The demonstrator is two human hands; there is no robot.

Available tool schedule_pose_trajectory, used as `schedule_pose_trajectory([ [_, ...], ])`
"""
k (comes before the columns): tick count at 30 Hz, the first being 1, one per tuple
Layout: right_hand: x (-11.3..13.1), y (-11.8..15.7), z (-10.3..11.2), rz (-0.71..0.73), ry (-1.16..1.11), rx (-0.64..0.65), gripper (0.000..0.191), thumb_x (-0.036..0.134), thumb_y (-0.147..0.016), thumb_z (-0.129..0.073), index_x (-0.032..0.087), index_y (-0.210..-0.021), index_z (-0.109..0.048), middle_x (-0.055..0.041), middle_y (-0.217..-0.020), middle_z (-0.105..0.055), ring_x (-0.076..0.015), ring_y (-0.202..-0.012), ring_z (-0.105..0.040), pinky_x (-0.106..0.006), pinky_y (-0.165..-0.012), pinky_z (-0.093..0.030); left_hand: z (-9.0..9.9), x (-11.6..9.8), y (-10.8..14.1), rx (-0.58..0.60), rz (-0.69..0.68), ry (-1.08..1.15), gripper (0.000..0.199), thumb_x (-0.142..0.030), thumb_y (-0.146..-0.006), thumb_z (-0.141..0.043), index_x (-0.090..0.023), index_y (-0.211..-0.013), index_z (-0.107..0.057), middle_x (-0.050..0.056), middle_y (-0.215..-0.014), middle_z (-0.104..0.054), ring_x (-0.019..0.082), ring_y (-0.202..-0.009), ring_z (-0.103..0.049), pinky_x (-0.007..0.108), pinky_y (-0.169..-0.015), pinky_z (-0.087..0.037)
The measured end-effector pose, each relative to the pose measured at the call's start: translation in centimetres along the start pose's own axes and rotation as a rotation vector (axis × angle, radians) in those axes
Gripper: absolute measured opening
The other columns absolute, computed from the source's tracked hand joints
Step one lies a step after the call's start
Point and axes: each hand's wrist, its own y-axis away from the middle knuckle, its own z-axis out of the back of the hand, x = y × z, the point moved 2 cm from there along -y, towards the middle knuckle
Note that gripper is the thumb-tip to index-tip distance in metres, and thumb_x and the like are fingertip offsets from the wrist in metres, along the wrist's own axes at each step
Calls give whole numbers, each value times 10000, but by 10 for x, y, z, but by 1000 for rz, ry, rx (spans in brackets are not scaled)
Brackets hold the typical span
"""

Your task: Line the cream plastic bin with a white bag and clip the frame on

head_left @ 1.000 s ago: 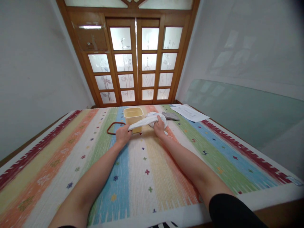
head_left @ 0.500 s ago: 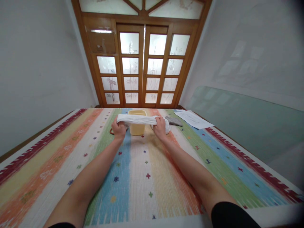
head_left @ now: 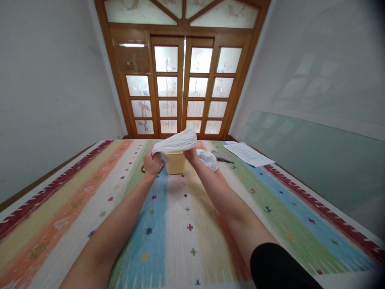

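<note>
A white, finely wrinkled cloth (head_left: 176, 141) stretches between my two hands above the table, its right end raised and fanned out. My left hand (head_left: 152, 160) is closed round its left end, and a short piece hangs beside the fingers. My right hand (head_left: 190, 155) is under the right end, holding it up; the cloth covers most of its fingers. Just behind and below the cloth stands a pale yellow plastic bin (head_left: 176, 163), its top partly hidden. A thin reddish-brown loop (head_left: 143, 169) lies by my left hand, mostly hidden.
A white bundle (head_left: 207, 159) lies right of the bin, beside a grey folded cloth (head_left: 222, 156). Printed paper sheets (head_left: 248, 154) lie at the far right. A striped tablecloth (head_left: 177, 224) covers the table. Wooden glazed doors (head_left: 183, 86) stand beyond; a greenish glass panel (head_left: 300, 148) leans on the right wall.
The cloth was pulled straight and level; now its right end is higher and spread. My right hand has moved left and under the cloth, uncovering the white bundle.
</note>
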Motion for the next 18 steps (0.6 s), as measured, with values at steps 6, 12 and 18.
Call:
schedule_pose_trajectory([
  [6, -9, 19, -3, -125, 286, 64, 241, 175, -858, -567, 164, -1023, -741, -162, -1071, -763, -339, -1174, -665, -453, -1023, -528, -13, 18, -1, 232, 113, -161, 226, -342, -910, -534, -209, -1016, -683, 36, -855, -700, 213, -797, -630, 307, -738, -480],
  [12, -10, 39, -1, -42, 270, 110, 236, 223, -867, -609, 153, -1054, -735, -146, -1138, -755, -308, -1169, -679, -402, -1002, -550, -17, 21, 7, 319, 142, -247, 525, -325, -917, -564, -232, -1427, -479, 63, -1035, -730, 252, -902, -694, 334, -790, -494],
  [18, -19, 51, 0, 66, 523, 241, 290, 206, -882, -597, 114, -1127, -723, -188, -1252, -708, -365, -1325, -570, -542, -1202, -364, -22, 16, 17, 488, 64, -419, 283, -347, -948, -526, -262, -1200, -624, 62, -1041, -756, 266, -977, -708, 304, -782, -462],
])
